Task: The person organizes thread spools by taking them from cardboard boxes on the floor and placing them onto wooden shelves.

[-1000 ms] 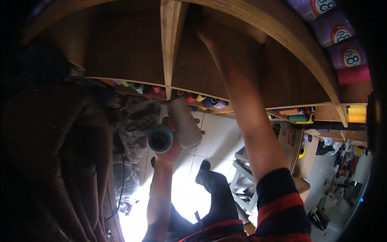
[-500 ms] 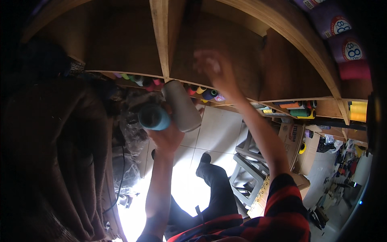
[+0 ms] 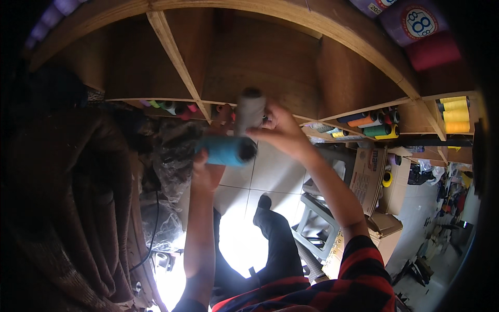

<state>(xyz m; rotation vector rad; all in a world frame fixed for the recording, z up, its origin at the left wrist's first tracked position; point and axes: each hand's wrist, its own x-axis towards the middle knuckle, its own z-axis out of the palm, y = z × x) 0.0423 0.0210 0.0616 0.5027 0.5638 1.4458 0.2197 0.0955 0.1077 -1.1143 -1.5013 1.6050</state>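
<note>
A blue spool [image 3: 221, 151] is lying crosswise in front of the wearer, above the tiled floor [image 3: 278, 169], its dark hollow end pointing to the right. The left grip [image 3: 207, 174] is wrapping it from below, thumb at the near side. A grey spool [image 3: 250, 112], slightly blurred, is standing nearly upright just beyond it, dark end toward the shelf [image 3: 172, 52]. The right grip [image 3: 280, 130] is clasping this one from the right, thumb across its lower part; whether left fingertips are also touching it, or whether the two spools are meeting, the blur is leaving uncertain.

Sound handling is probably calling for a full wrap round each body, so that neither cone is slipping and no thread is being rubbed loose. Keeping the spools slightly apart, with the left fingers bearing only the blue one, would be easing control.

Farther out, coloured spools [image 3: 384, 130] and yellow spools [image 3: 456, 115] are filling lower compartments; a carton [image 3: 368, 177] and a grey stool [image 3: 311, 202] are standing to the right, brown cloth [image 3: 52, 182] hanging in folds at left.
</note>
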